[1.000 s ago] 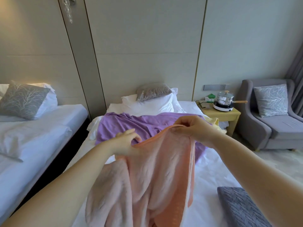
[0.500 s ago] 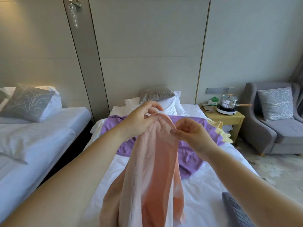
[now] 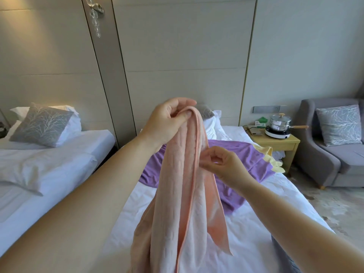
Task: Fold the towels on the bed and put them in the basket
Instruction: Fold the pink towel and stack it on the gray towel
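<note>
My left hand point(image 3: 167, 121) holds the top of a pink towel point(image 3: 183, 194) raised above the bed point(image 3: 256, 203), pinching its gathered edge between thumb and fingers. The towel hangs straight down in long folds. My right hand point(image 3: 222, 164) is lower and to the right, pinching the towel's hem with thumb and forefinger. A purple towel point(image 3: 240, 154) lies spread on the white sheet behind. Partly under its right side lies a yellow towel point(image 3: 271, 158). No basket is in view.
A grey textured thing point(image 3: 279, 251) shows at the bed's lower right behind my right arm. A second bed point(image 3: 49, 170) stands left. A bedside table point(image 3: 275, 140) with a pot on a hotplate point(image 3: 279, 125) and a grey armchair point(image 3: 334, 154) stand right.
My left hand has lifted the pink towel's top edge higher. My right hand let go of the top and slid down along the hem. The towel now hangs narrow and gathered.
</note>
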Available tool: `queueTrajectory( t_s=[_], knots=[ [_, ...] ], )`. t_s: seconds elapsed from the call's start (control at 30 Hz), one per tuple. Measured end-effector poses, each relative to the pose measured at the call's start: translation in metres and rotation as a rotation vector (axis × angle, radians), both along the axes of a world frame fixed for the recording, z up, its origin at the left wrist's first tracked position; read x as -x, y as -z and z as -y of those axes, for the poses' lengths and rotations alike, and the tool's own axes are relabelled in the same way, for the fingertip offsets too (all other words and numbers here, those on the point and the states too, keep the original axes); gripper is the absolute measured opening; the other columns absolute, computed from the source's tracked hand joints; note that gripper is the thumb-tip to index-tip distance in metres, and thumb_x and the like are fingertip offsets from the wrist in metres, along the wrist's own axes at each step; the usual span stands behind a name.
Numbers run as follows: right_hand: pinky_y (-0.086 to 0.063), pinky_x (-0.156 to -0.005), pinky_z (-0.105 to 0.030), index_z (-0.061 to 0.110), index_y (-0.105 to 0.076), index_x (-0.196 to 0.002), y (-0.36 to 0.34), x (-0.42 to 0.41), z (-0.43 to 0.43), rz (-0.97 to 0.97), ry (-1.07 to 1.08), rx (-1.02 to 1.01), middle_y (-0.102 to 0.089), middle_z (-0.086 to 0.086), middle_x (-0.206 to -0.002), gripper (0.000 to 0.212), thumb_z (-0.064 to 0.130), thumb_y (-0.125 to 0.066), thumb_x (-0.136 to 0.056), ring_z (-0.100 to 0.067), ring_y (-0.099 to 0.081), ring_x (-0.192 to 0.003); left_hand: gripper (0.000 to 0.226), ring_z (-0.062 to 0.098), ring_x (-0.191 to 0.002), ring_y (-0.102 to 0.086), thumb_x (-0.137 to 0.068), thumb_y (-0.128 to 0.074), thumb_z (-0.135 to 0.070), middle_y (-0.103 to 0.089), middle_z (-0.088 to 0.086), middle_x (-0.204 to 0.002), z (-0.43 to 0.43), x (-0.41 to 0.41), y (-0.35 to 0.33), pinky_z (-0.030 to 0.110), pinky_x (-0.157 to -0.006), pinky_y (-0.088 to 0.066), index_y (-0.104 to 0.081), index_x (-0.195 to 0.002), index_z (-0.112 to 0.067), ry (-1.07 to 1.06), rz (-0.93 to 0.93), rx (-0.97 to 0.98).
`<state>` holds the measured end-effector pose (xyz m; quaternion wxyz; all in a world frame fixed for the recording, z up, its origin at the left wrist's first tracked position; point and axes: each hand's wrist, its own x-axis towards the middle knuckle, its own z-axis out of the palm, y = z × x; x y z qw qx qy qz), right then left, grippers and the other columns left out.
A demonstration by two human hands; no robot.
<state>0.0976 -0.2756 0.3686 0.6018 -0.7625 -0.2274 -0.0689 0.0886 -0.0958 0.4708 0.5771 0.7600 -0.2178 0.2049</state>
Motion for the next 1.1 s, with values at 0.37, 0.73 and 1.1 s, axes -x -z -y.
queueTrajectory(
  t_s=[0.37, 0.73, 1.1],
  knots=[
    [-0.040, -0.073, -0.006, 0.023, -0.069, -0.090, 0.009, 0.034, -0.032, 0.424, 0.336, 0.017, -0.047, 0.006, -0.102, 0.038, 0.053, -0.075, -0.067, 0.003, -0.049, -0.093, 0.041, 0.008, -0.069, -0.056, -0.088, -0.041, -0.001, -0.065, -0.009, -0.086, -0.006, 0.003, -0.039, 0.019, -0.065, -0.043, -0.067, -0.085, -0.032, -0.301, -0.005, 0.041],
    [-0.036, -0.057, -0.026, 0.029, -0.049, -0.083, 0.027, 0.030, -0.045, 0.297, 0.482, 0.512, -0.036, 0.016, -0.093, 0.030, 0.055, -0.059, -0.072, -0.015, -0.054, -0.087, 0.032, 0.019, -0.073, -0.049, -0.084, -0.048, 0.001, -0.061, 0.009, -0.082, 0.005, 0.024, -0.067, 0.026, -0.067, -0.041, -0.071, -0.085, -0.021, -0.235, -0.001, 0.171],
    [-0.037, -0.057, -0.029, 0.016, -0.059, -0.077, 0.039, 0.027, -0.046, 0.372, 0.462, 0.649, -0.046, 0.004, -0.094, 0.028, 0.041, -0.048, -0.078, -0.024, -0.053, -0.088, 0.027, 0.018, -0.074, -0.056, -0.084, -0.053, 0.002, -0.063, 0.009, -0.081, -0.016, 0.026, -0.084, 0.028, -0.070, -0.047, -0.071, -0.082, -0.019, -0.255, 0.022, 0.349]
  ],
)
